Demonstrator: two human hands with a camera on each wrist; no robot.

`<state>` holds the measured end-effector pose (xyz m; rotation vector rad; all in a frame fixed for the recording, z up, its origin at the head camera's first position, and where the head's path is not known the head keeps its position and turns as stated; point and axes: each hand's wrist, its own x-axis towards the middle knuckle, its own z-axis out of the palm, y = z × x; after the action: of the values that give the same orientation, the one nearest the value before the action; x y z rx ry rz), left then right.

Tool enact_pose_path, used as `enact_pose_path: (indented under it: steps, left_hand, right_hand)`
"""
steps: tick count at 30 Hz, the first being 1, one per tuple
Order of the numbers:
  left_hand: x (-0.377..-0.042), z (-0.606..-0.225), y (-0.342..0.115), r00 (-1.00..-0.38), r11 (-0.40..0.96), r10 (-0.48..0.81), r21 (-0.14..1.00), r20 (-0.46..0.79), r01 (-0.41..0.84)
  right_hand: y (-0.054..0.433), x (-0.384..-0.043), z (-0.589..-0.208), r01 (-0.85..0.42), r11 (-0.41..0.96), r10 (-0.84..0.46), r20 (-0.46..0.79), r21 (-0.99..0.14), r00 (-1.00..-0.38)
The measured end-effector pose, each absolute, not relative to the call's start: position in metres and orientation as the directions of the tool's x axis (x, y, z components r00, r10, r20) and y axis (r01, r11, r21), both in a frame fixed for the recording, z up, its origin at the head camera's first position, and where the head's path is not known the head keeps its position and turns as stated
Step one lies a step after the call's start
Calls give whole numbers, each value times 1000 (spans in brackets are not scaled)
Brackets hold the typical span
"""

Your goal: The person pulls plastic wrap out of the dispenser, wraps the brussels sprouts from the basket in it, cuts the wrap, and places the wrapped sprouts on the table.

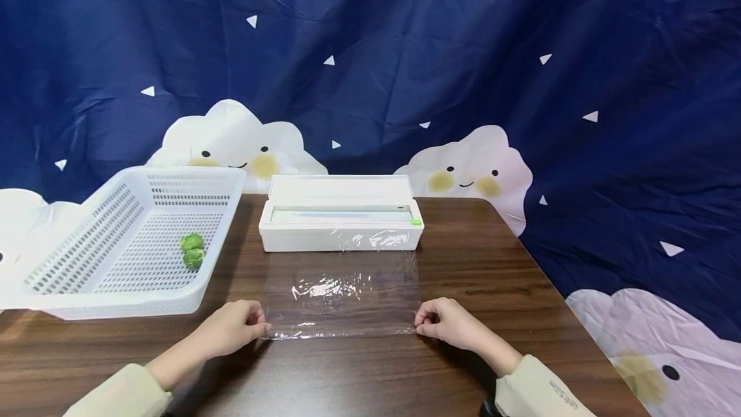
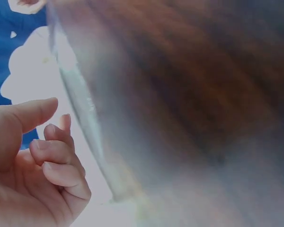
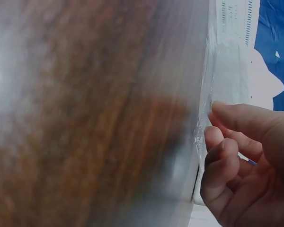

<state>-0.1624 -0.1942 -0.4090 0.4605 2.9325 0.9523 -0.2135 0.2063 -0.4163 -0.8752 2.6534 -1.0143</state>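
Basket (image 1: 133, 304) holding greens (image 1: 193, 256), open box (image 1: 307, 239), clear film (image 1: 341, 304)

The left arm (image 1: 153, 375) and right arm (image 1: 512, 365) reach forward and angle toward each other, bare wrists (image 1: 184, 354) showing past pale sleeves (image 1: 124, 394). The left hand (image 1: 233, 327) pinches — thumb close to forefinger, other fingers bent toward the palm. The right hand (image 1: 447, 322) nearly mirrors it — thumb and fingertips together, well apart from the left.
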Motion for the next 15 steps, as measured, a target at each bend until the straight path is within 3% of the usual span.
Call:
enact_pose_path:
  steps: [15]
  left_hand:
    - [-167, -361, -203, -917, 604, 373, 714, 139, 354]
  right_hand:
    - [204, -215, -413, -355, 598, -549, -44, -719, -835]
